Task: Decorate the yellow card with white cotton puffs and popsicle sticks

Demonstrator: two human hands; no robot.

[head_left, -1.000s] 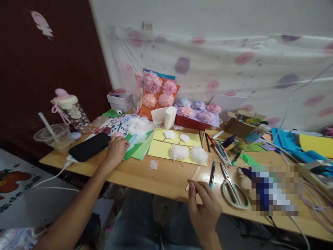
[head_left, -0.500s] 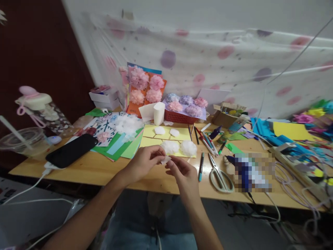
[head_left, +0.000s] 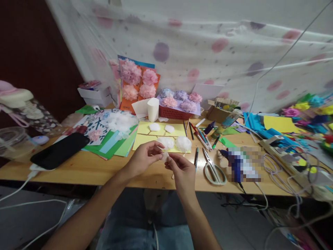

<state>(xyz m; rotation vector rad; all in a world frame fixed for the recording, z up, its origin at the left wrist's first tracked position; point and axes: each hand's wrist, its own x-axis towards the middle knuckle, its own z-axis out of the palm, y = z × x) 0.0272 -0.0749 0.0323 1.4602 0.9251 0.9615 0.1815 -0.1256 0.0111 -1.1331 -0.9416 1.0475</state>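
In front of me, just above the table's near part, my right hand (head_left: 181, 171) pinches a small thin white piece (head_left: 165, 157), which could be paper or cotton. My left hand (head_left: 145, 155) is closed too, its thumb and fingertips at the piece's left edge. Beyond the hands lie yellow cards (head_left: 144, 141) with brown lines drawn on them. Two fluffy white cotton puffs (head_left: 183, 143) rest on the nearer card. The farther one bears two flatter white pieces (head_left: 154, 127).
Scissors (head_left: 213, 170), a dark marker (head_left: 196, 158) and several pens lie to the right, near cables. On the left are a phone (head_left: 60, 150), green paper (head_left: 104, 147), loose cotton (head_left: 121, 121) and a bottle (head_left: 27, 107). A red basket (head_left: 173, 113) with paper flowers stands behind.
The view has shifted, so the table's things sit further left and slightly higher. Both hands stay together at the small white piece, with the left fingers a little more raised.
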